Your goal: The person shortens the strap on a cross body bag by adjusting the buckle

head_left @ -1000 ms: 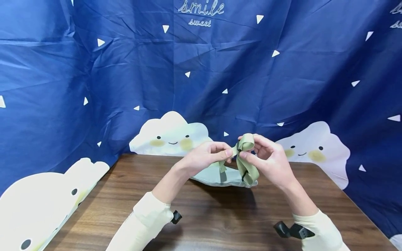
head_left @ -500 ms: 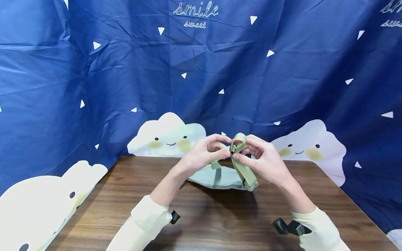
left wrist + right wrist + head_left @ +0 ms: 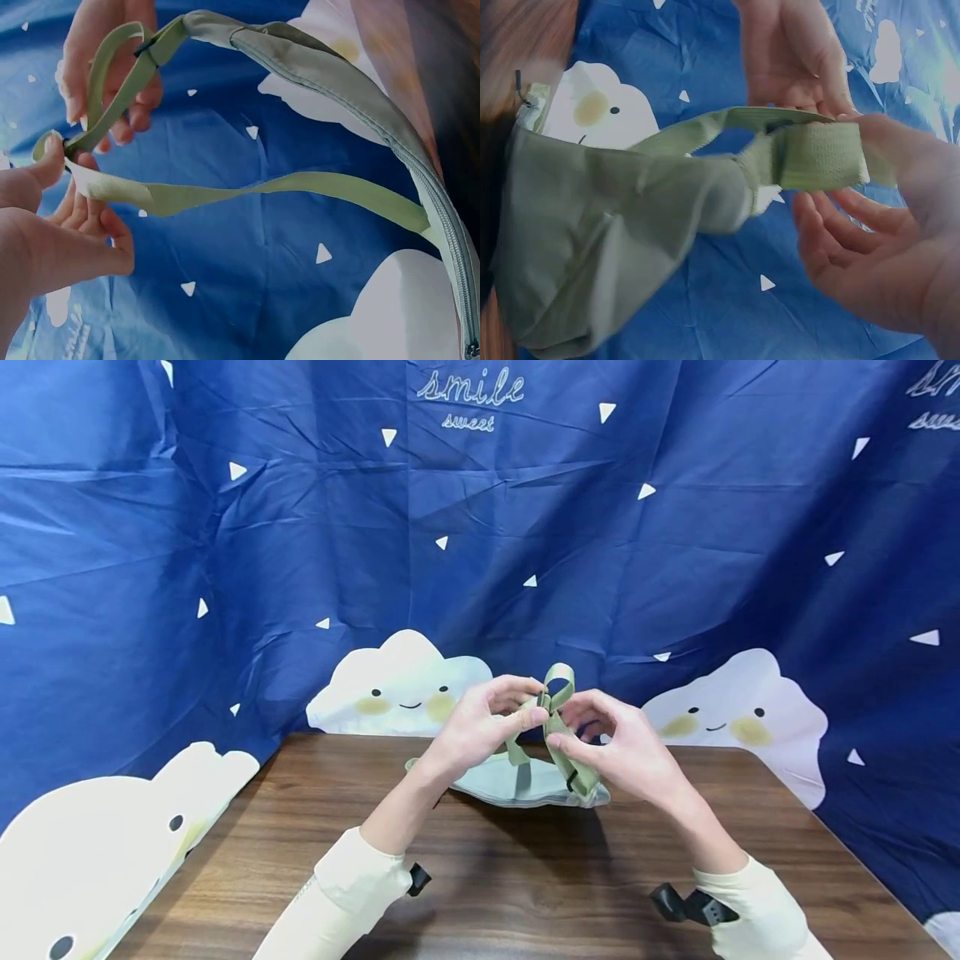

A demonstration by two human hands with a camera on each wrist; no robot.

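- At frame centre, our left hand (image 3: pixel 480 727) pinches the green strap (image 3: pixel 558 727) between thumb and forefinger.
- Our right hand (image 3: pixel 622 752) pinches the same strap just beside it.
- The strap's pouch (image 3: pixel 510 781) rests on the wooden table (image 3: pixel 525 877) below.

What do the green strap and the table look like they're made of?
The strap looks like woven fabric webbing with a matte finish: its ribbed weave shows in the right wrist view. The table looks like dark wood or a wood-look laminate with a smooth, faint sheen; its grain lines show, but the pictures cannot tell which.
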